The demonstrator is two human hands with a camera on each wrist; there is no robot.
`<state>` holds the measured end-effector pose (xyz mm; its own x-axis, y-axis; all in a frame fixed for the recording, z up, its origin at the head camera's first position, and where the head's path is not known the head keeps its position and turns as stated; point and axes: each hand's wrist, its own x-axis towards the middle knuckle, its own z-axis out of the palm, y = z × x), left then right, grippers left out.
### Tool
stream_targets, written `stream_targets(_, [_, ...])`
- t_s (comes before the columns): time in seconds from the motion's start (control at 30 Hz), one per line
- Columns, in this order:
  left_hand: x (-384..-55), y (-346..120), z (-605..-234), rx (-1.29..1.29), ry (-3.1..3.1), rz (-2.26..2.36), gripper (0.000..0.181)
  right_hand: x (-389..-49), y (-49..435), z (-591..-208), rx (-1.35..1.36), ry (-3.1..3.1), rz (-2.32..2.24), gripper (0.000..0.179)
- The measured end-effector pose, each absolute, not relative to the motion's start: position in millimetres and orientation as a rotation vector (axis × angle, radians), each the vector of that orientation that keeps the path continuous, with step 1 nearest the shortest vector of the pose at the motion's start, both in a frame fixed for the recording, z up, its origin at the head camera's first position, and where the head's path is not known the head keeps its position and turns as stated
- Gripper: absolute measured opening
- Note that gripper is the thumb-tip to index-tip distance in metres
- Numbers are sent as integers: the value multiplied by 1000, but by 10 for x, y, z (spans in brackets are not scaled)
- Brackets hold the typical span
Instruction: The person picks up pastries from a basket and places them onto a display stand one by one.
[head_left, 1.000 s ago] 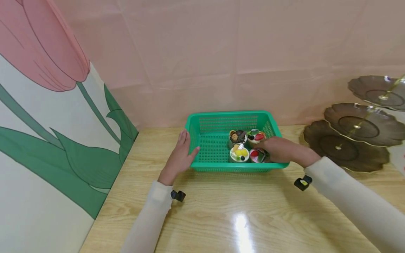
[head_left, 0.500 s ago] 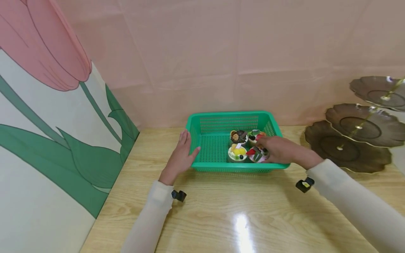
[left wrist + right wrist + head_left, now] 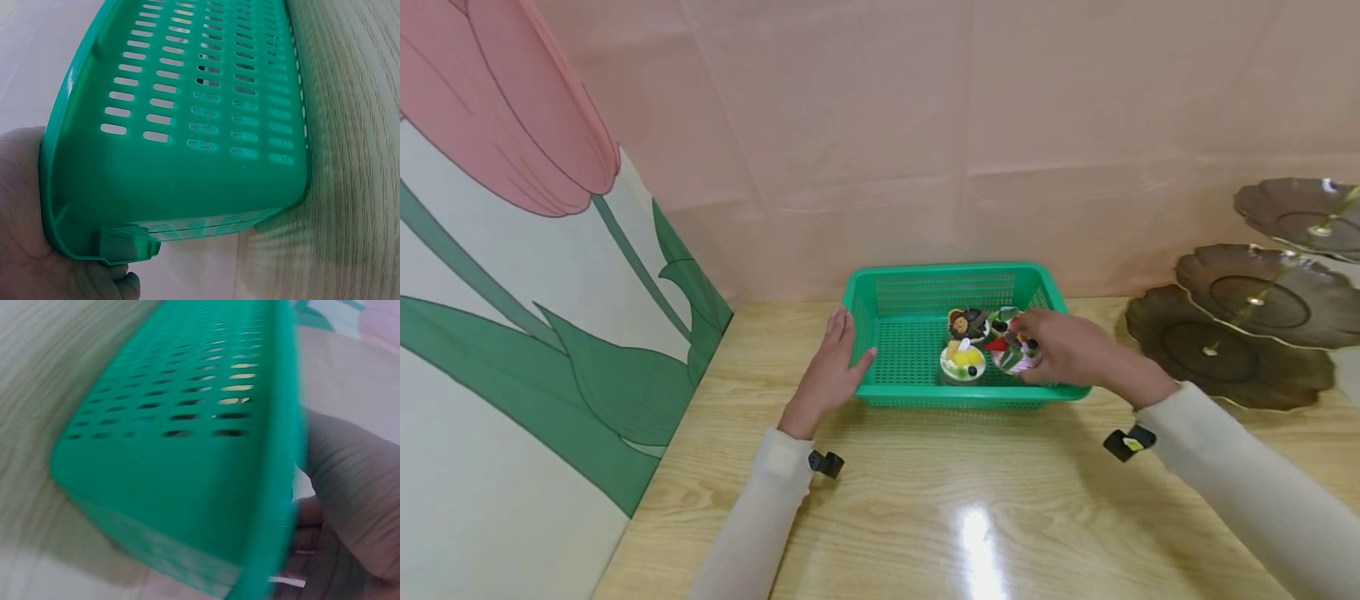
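In the head view a green plastic basket (image 3: 970,392) stands on the wooden table with several small dessert cups in its right half. My right hand (image 3: 1070,348) reaches over the basket's right end and grips a pink dessert cup (image 3: 1015,360) with red and dark toppings. Left of it sits a cup with yellow fruit (image 3: 962,360). Behind are a chocolate-topped cup (image 3: 970,325) and a strawberry cup (image 3: 1004,317), the latter partly hidden by my hand. My left hand (image 3: 829,375) rests against the basket's left rim, its fingers straight. The basket wall hides the cups in both wrist views.
A three-tier brown cake stand (image 3: 1228,346) with scalloped plates and a gold stem stands to the right. A pink cloth (image 3: 880,167) hangs behind the basket. At the left is a panel with a painted tulip (image 3: 512,125).
My right hand has risen slightly, and the pink cup in it has come up and tilted. The yellow fruit cup has shifted a little left. My left hand stays in place.
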<state>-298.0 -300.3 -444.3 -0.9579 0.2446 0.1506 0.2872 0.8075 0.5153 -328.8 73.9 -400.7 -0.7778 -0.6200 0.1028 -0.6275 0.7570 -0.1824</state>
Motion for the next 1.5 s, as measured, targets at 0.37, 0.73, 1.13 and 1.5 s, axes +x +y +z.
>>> stream_targets(0.37, [-2972,-2995,-4445,-445,-2897,-851,78,-3037,882,-3609,758,-2939,470,69])
stream_targets(0.73, [-2949,-3027,-4511,-423,-2900,-838,78,-2952,1288,-3257,640,-2687,544,60])
stream_targets(1.13, [-2966,-3020,-4481,-445,-2874,-855,78,-2803,1661,-2760,414,-2602,496,55])
stream_targets(1.5, [-2941,-3016,-4459,-453,-2892,-865,79,-2756,2081,-2491,106,-2638,654,61])
